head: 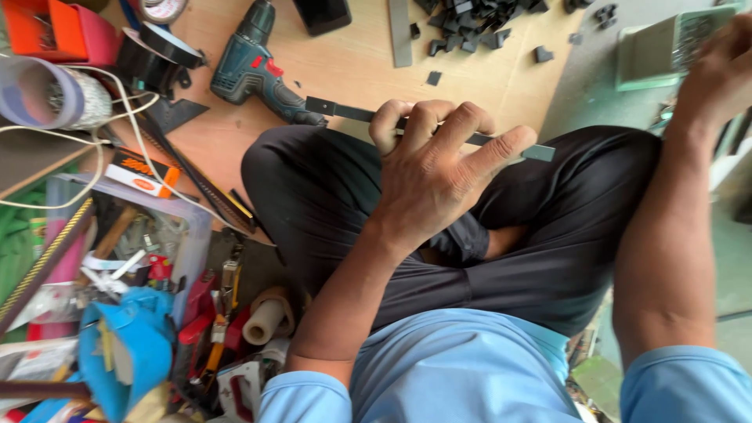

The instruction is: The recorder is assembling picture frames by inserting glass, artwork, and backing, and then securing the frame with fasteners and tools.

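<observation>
Two hands are working here, well apart from each other. The left hand (435,168) is closing its grip around a long, flat dark strip (345,110), fingers curling over the middle of it above the person's knee, so that both ends are sticking out to either side of the grip. The strip is looking thin, stiff and light, probably metal with hard edges; taking it near the middle, as here, is keeping it balanced. The right hand (717,74) is reaching into a pale green tray (646,55); whether that grip is closed on anything I cannot tell. Beyond the left grip a teal cordless drill (254,66) is lying on the wooden surface (470,78), near small dark offcuts (470,23).
</observation>
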